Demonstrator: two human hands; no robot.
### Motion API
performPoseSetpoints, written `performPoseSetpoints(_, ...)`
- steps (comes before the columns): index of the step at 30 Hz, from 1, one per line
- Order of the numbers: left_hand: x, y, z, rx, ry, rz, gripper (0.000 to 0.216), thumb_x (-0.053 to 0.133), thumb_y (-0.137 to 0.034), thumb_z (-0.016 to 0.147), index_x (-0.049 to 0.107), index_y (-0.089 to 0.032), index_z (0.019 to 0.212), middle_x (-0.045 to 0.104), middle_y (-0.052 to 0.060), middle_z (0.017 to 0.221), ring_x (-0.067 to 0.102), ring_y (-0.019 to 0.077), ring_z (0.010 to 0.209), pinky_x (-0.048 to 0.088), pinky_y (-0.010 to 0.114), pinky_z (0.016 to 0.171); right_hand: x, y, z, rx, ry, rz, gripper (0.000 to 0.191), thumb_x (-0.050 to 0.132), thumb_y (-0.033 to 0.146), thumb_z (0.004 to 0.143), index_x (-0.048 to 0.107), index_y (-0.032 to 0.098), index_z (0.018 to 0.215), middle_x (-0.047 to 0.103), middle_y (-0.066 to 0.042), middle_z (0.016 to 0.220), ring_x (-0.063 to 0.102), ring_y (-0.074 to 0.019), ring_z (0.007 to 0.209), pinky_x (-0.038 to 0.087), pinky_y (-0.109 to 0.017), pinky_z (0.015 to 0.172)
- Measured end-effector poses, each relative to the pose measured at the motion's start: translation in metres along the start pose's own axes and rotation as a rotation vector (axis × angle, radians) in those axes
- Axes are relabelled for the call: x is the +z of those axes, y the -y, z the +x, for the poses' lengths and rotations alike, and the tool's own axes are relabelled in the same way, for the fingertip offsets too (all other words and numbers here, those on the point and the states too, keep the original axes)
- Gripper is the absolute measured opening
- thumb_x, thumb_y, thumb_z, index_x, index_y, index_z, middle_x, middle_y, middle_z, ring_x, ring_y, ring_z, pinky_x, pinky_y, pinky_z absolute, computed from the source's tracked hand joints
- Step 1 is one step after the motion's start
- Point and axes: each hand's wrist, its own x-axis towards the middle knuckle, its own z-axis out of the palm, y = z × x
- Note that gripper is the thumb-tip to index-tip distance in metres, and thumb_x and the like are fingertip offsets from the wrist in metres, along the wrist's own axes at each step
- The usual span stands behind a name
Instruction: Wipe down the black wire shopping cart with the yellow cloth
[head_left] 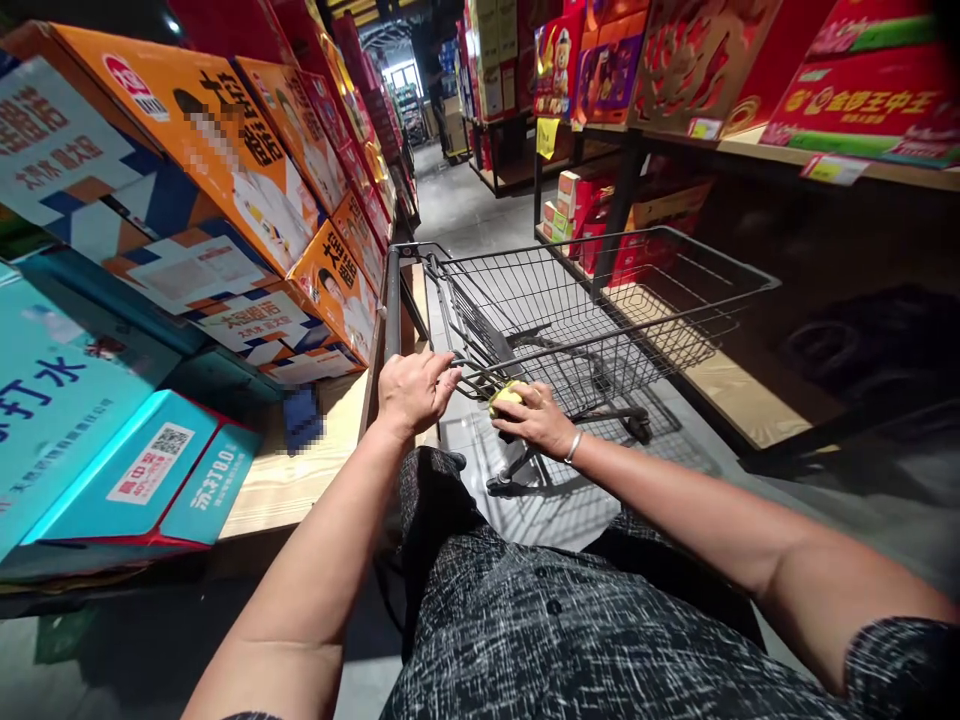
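Observation:
My left hand (416, 390) is closed over the near end of the black handle (393, 300) of a shopping cart. Its fingers reach toward the corner of the wire basket (660, 335), which stands sideways in front of me and holds nothing I can see. My right hand (536, 420), with a silver bracelet at the wrist, is wrapped round a small yellow thing (505, 398) just beside the basket's near corner. Fingers cover much of that thing, so I cannot make out its kind.
Orange boxes (217, 130) and teal cartons (127, 480) are stacked on a wooden shelf close on my left. To the right, shelves hold red gift boxes (870, 110). The grey aisle floor (484, 215) runs ahead between them, with a dark-clothed person (435, 85) far off.

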Motion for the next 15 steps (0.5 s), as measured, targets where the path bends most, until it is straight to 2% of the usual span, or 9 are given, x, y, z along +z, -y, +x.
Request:
performPoseSetpoints(4,0.004,0.003,0.002,0.02,-0.013,0.087,0.033,0.049,-0.04,0.1,0.075,-0.022,0.11,0.077,0.009,0.093,0.068,0.0263,0.085,0.037,0.04,0.075,-0.01,0.001,0.047,0.205,-0.03,0.039,0.038,0.073,0.022,0.09,0.073,0.047,0.119,0.068,0.003,0.133,0.043,-0.0252,0.134,0.039,-0.045,0.106)
performPoseSetpoints(6,0.005,0.001,0.002,0.009,-0.028,0.113,0.026,0.054,-0.037,0.096,0.074,-0.023,0.105,0.076,0.009,0.09,0.067,0.0267,0.083,0.036,0.04,0.074,-0.007,-0.003,0.07,0.263,-0.042,0.101,0.04,0.068,0.02,0.092,0.073,0.043,0.124,0.066,0.0,0.136,0.045,-0.0257,0.132,0.04,-0.044,0.107)
performPoseSetpoints(8,0.007,0.001,0.002,-0.006,-0.039,0.116,0.024,0.055,-0.039,0.096,0.073,-0.023,0.099,0.075,0.009,0.088,0.066,0.0264,0.081,0.035,0.04,0.074,-0.002,-0.013,0.078,0.284,-0.038,0.162,0.037,0.066,0.02,0.093,0.074,0.036,0.125,0.065,-0.003,0.135,0.049,-0.0242,0.123,0.043,-0.041,0.103)
performPoseSetpoints(11,0.01,0.005,0.003,-0.047,-0.045,0.065,0.035,0.053,-0.052,0.099,0.072,-0.023,0.092,0.074,0.009,0.084,0.065,0.0261,0.08,0.033,0.039,0.074,-0.003,-0.04,0.059,0.303,0.068,0.191,0.032,0.066,0.018,0.092,0.077,0.033,0.119,0.068,-0.003,0.129,0.05,-0.0228,0.115,0.043,-0.039,0.098)
performPoseSetpoints(15,0.013,0.015,0.004,-0.119,-0.04,-0.048,0.045,0.054,-0.061,0.098,0.068,-0.024,0.079,0.071,0.008,0.077,0.064,0.0259,0.077,0.033,0.039,0.073,-0.03,-0.096,0.007,0.428,0.183,0.121,0.041,0.064,0.008,0.084,0.079,0.031,0.114,0.069,-0.005,0.128,0.049,-0.0262,0.114,0.04,-0.045,0.097)
